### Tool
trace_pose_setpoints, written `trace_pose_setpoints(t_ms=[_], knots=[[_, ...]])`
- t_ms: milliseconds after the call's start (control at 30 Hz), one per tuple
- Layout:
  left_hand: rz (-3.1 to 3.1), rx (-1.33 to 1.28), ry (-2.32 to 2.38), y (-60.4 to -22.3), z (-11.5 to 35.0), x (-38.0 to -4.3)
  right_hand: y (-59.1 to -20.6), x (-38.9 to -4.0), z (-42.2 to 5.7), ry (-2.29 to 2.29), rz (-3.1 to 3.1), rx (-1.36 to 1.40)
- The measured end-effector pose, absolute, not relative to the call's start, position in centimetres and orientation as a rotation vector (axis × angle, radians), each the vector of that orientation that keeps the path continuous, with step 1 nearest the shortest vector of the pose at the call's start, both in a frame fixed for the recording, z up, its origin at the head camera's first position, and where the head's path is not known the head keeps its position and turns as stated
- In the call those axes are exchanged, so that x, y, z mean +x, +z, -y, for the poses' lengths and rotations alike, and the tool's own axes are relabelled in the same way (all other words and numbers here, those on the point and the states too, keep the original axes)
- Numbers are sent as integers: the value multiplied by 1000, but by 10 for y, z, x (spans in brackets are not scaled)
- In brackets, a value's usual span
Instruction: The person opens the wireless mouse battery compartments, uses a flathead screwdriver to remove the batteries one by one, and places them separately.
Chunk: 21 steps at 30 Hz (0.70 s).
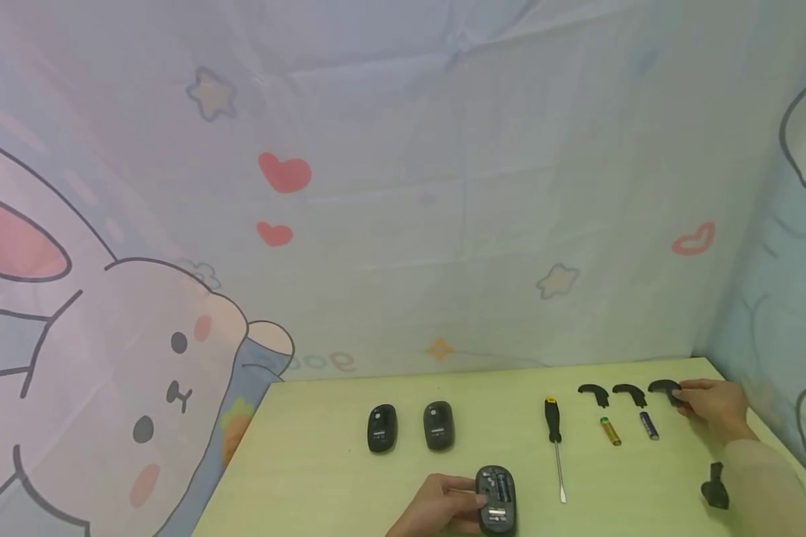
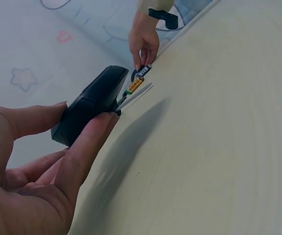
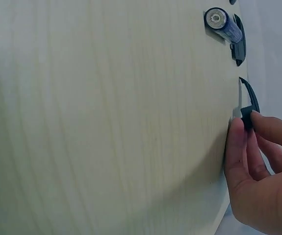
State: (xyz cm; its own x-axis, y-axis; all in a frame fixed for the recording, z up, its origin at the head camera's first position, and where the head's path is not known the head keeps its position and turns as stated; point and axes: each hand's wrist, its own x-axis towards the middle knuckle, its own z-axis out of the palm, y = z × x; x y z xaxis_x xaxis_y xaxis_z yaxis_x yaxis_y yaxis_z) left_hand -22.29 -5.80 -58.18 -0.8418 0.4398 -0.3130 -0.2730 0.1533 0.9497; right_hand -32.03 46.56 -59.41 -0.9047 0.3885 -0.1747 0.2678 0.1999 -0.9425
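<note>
My left hand (image 1: 435,507) holds a black computer mouse (image 1: 498,520) with its underside up. The bay in the underside is uncovered, and a dark battery (image 1: 503,488) lies in it. At the far right of the table, my right hand (image 1: 717,406) pinches a black curved mouse cover (image 3: 250,93) between thumb and fingers. Beside it lie two similar curved covers, one nearer (image 1: 629,393) and one farther left (image 1: 594,394). In front of them are a dark blue battery (image 1: 649,426) and a gold and green battery (image 1: 610,432).
Two more black mice, one at left (image 1: 382,428) and one beside it (image 1: 439,426), lie toward the back. A screwdriver (image 1: 554,426) with a black handle lies between the mice and the batteries. Behind the table (image 1: 309,462) hangs a printed cloth (image 1: 403,224).
</note>
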Motion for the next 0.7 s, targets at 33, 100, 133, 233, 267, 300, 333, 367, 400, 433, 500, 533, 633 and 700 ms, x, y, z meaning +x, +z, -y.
trace_pose_setpoints(t_ms=[33, 100, 133, 233, 267, 300, 333, 367, 400, 433, 500, 533, 633, 700], knots=[[-1903, 169, 1742, -582, 58, -223, -595, -321, -465, 1770, 2375, -635], [-1900, 188, 1747, -581, 57, -223, -595, -320, -462, 1680, 2424, -614], [-1895, 191, 1751, -581, 56, -223, -594, -320, -460, 1626, 2451, -610], [-1890, 187, 1751, -581, 56, -222, -591, -317, -454, 1408, 2540, -605], [-1886, 181, 1751, -581, 56, -222, -590, -316, -453, 1346, 2566, -604], [-1884, 175, 1750, -581, 57, -222, -591, -316, -452, 1283, 2589, -601], [-1884, 170, 1747, -581, 57, -222, -590, -316, -450, 1213, 2613, -597], [-1885, 169, 1745, -581, 57, -222, -590, -315, -449, 1160, 2631, -590], [-1884, 167, 1745, -581, 58, -222, -590, -315, -448, 1131, 2643, -588], [-1884, 168, 1746, -581, 58, -222, -590, -314, -447, 1127, 2646, -592], [-1882, 174, 1749, -580, 59, -222, -589, -314, -446, 1099, 2656, -594], [-1881, 177, 1751, -580, 60, -222, -589, -314, -446, 1094, 2655, -601], [-1885, 184, 1751, -578, 61, -222, -589, -314, -445, 1100, 2646, -614], [-1885, 181, 1749, -578, 62, -222, -589, -314, -445, 1101, 2645, -608]])
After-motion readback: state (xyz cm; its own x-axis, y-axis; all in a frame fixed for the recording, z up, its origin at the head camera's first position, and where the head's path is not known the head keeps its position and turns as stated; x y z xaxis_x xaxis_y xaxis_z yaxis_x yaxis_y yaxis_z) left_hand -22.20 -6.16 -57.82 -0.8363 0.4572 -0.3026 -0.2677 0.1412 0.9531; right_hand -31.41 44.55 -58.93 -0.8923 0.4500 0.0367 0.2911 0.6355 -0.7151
